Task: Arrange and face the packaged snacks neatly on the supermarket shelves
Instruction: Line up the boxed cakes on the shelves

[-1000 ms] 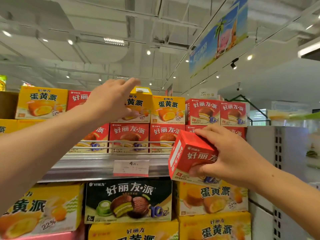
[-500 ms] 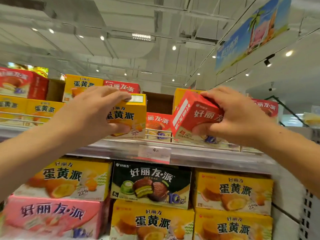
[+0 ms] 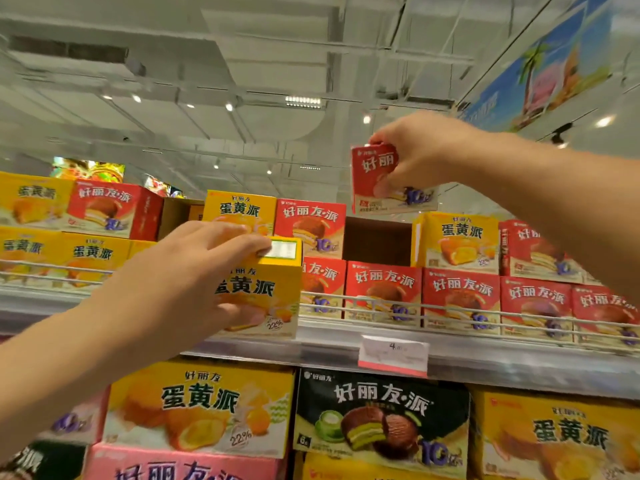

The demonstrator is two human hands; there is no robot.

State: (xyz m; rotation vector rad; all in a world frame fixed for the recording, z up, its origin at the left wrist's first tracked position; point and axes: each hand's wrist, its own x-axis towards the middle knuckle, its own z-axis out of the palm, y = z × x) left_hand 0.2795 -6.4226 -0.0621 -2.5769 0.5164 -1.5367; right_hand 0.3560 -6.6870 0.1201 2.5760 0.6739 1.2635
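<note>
Head view: I see my left hand (image 3: 194, 282) grasping a glossy yellow rectangular cardboard snack box (image 3: 266, 292) at the front edge of the grey metal shelf (image 3: 519, 365). My right hand (image 3: 419, 157) pinches a small red cardboard snack box (image 3: 375, 178) above the gap in the stacked upper row.

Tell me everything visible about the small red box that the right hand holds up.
The small red box is a cardboard snack carton with white Chinese characters and a picture of a chocolate pie low on its front. The right hand grips it from above and from its right side, covering part of the print. It is held upright, front facing the camera, in the air above the gap in the upper row, touching no other box.
</note>
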